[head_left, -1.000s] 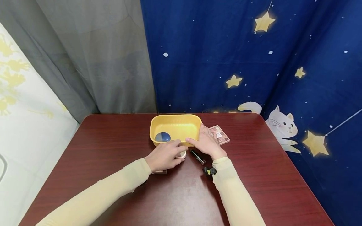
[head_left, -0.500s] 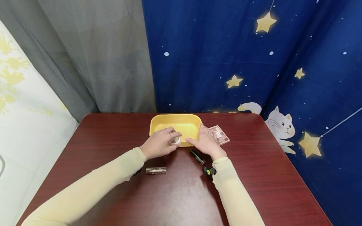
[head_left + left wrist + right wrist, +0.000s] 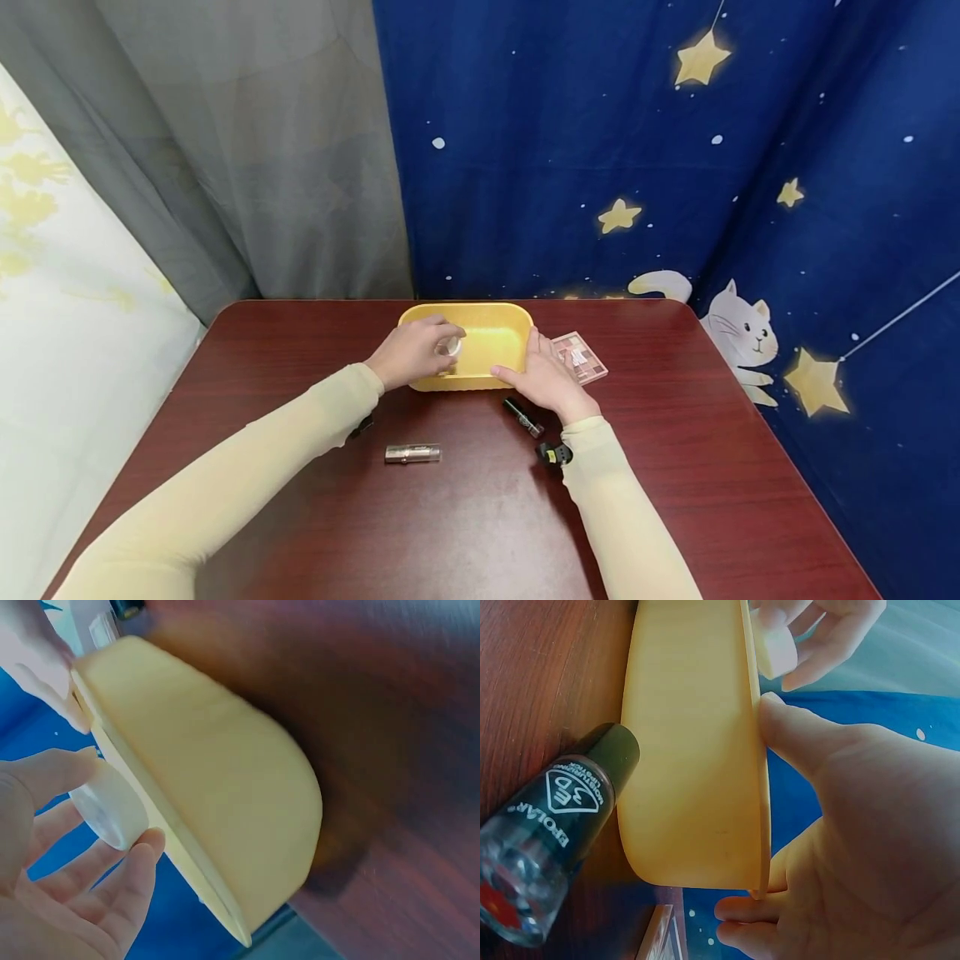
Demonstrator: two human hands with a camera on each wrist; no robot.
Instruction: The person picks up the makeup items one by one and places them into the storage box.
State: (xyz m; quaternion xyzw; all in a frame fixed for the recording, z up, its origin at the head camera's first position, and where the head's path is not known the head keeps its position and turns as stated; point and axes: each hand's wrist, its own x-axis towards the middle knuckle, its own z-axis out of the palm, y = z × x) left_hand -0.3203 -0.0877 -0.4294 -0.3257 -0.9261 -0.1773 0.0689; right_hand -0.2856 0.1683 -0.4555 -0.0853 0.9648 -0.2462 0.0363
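My left hand (image 3: 414, 352) pinches a small round white jar (image 3: 112, 806) between thumb and fingertips, above the left part of a yellow plastic basket (image 3: 480, 383). In the left wrist view the jar is tilted and hangs close to the basket's rim. My right hand (image 3: 549, 375) holds the basket's near right corner, the thumb on the near rim and the fingers around the right side. In the right wrist view that thumb (image 3: 795, 724) lies against the rim. The left hand hides the left part of the basket's inside.
A black-capped lipstick (image 3: 523, 417) lies before the basket, its label readable in the right wrist view. Further left is a shiny metallic-looking tube (image 3: 412, 452). An eyeshadow palette (image 3: 588, 358) lies right of the basket. Curtains (image 3: 525, 150) hang behind the reddish-brown table (image 3: 480, 533).
My left hand has carried the white jar from in front of the basket up and left, over it. This uncovers the metallic tube and covers the dark blue round item inside. The right hand stays put.
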